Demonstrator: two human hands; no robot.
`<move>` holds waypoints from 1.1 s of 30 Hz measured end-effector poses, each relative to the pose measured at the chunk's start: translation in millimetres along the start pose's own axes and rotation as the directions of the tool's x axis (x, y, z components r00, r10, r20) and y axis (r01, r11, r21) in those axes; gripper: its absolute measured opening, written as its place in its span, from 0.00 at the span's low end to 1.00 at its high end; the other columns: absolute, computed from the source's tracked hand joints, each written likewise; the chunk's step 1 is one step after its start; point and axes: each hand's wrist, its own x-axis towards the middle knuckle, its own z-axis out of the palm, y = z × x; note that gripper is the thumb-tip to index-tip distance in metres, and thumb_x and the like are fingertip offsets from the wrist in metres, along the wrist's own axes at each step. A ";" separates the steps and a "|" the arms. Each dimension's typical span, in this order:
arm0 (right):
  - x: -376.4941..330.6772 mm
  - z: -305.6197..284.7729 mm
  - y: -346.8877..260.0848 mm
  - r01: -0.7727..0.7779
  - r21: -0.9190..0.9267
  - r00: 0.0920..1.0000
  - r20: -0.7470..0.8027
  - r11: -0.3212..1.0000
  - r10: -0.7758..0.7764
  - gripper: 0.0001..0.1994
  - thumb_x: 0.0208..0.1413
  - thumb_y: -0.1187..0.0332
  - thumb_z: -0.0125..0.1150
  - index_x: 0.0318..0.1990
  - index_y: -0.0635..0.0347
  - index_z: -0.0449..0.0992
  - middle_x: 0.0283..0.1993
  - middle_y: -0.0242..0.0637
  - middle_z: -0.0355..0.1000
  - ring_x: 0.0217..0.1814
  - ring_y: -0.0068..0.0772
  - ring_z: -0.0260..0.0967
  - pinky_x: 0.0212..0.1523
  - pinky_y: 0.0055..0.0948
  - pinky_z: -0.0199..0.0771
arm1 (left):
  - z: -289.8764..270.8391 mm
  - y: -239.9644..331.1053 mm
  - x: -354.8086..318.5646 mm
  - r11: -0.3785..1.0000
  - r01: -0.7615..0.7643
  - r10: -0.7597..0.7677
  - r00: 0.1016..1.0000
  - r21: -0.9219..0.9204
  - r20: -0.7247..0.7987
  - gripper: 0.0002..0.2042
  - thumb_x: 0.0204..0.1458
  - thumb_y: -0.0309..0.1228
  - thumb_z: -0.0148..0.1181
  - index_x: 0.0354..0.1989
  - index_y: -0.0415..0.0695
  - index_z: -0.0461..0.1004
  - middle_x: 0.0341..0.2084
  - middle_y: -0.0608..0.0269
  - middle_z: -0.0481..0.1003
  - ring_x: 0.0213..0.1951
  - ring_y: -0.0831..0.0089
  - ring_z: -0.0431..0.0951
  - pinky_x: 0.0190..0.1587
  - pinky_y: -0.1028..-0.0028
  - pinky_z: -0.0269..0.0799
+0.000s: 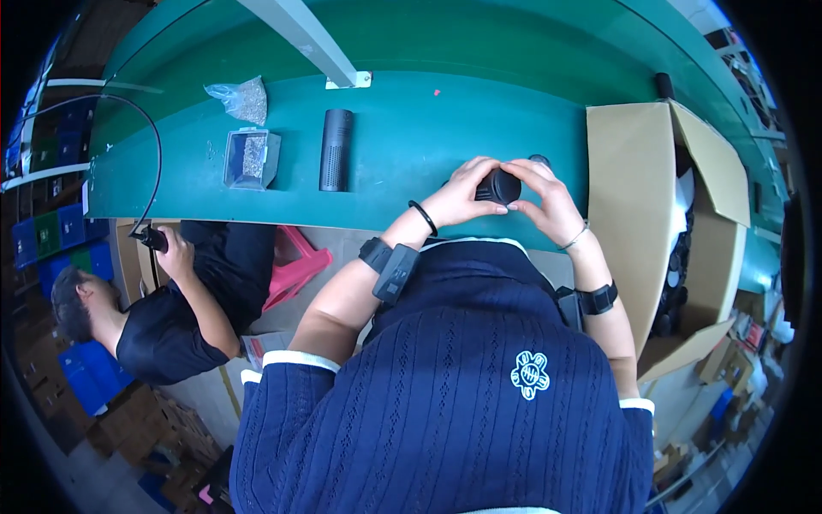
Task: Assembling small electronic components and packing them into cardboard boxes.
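Note:
Both my hands are closed around a black cylindrical part [499, 188], its round end facing up, above the near edge of the green table [398, 128]. My left hand [463, 194] grips its left side, and my right hand [550, 204] wraps the right side, fingertips meeting around it. Just beyond my fingers, a small dark piece [539, 160] shows partly; its kind is hidden. To the left, a black cylinder [336, 150] with a perforated section lies on the table.
A clear plastic box [252, 159] of small metal bits stands left, near a plastic bag [249, 100] of similar bits. An open cardboard box [627, 197] with black parts is at my right. A metal post [312, 38] meets the table. A co-worker [184, 317] sits left, holding a corded black tool [155, 240].

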 end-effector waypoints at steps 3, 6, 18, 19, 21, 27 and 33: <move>-4.0 2.1 -0.8 -0.005 -0.015 0.999 -0.034 1.000 0.004 0.28 0.39 0.79 0.64 0.53 0.60 0.70 0.53 0.44 0.67 0.57 0.46 0.64 0.58 0.36 0.64 | 4.6 4.1 -0.4 0.999 -0.033 0.033 0.999 -0.001 -0.015 0.37 0.42 0.43 0.70 0.58 0.41 0.58 0.51 0.49 0.65 0.55 0.54 0.64 0.58 0.61 0.59; -5.4 4.6 -3.9 -0.026 0.001 0.997 -0.069 1.000 0.026 0.28 0.39 0.80 0.64 0.53 0.60 0.70 0.52 0.44 0.68 0.56 0.46 0.65 0.56 0.36 0.66 | 8.3 10.8 -2.4 1.000 -0.027 0.026 0.998 -0.014 -0.064 0.35 0.43 0.52 0.64 0.57 0.46 0.60 0.50 0.50 0.66 0.54 0.51 0.64 0.58 0.56 0.54; -5.2 9.4 -10.3 -0.093 -0.097 0.991 -0.110 0.991 0.082 0.27 0.37 0.77 0.67 0.51 0.60 0.73 0.50 0.44 0.68 0.53 0.46 0.66 0.52 0.36 0.68 | 12.1 9.0 -2.8 0.997 0.034 -0.030 0.997 0.062 -0.069 0.30 0.52 0.49 0.57 0.56 0.41 0.59 0.49 0.49 0.66 0.53 0.52 0.64 0.57 0.59 0.56; -5.2 9.9 -9.8 -0.082 -0.102 0.991 -0.115 0.991 0.070 0.27 0.37 0.76 0.68 0.51 0.60 0.73 0.50 0.44 0.68 0.53 0.46 0.66 0.52 0.36 0.68 | 11.8 9.5 -3.0 0.998 0.035 -0.031 0.997 0.060 -0.072 0.30 0.52 0.49 0.56 0.56 0.41 0.59 0.49 0.49 0.66 0.53 0.52 0.64 0.57 0.59 0.57; -4.7 10.4 -9.8 -0.071 -0.107 0.991 -0.120 0.992 0.058 0.27 0.37 0.75 0.68 0.51 0.61 0.73 0.50 0.44 0.68 0.53 0.46 0.66 0.52 0.36 0.68 | 10.2 11.0 -3.2 0.997 0.041 -0.037 0.997 0.059 -0.067 0.29 0.52 0.48 0.56 0.56 0.41 0.60 0.49 0.49 0.66 0.53 0.52 0.64 0.57 0.59 0.57; -0.7 7.3 -19.3 -0.109 -0.182 0.993 -0.063 0.977 0.099 0.26 0.36 0.77 0.68 0.49 0.64 0.73 0.49 0.46 0.69 0.51 0.46 0.67 0.51 0.35 0.69 | 12.5 10.3 -4.8 0.996 0.046 -0.042 0.997 0.071 -0.066 0.27 0.53 0.46 0.55 0.55 0.41 0.60 0.48 0.49 0.66 0.52 0.52 0.65 0.56 0.59 0.57; -1.4 9.8 -18.1 -0.105 -0.173 0.992 -0.091 0.979 0.090 0.26 0.35 0.77 0.69 0.48 0.65 0.74 0.48 0.46 0.69 0.50 0.47 0.67 0.50 0.35 0.70 | 13.3 12.3 -4.6 0.996 0.045 -0.038 0.996 0.078 -0.086 0.26 0.53 0.45 0.55 0.55 0.41 0.61 0.48 0.49 0.66 0.52 0.53 0.65 0.56 0.59 0.58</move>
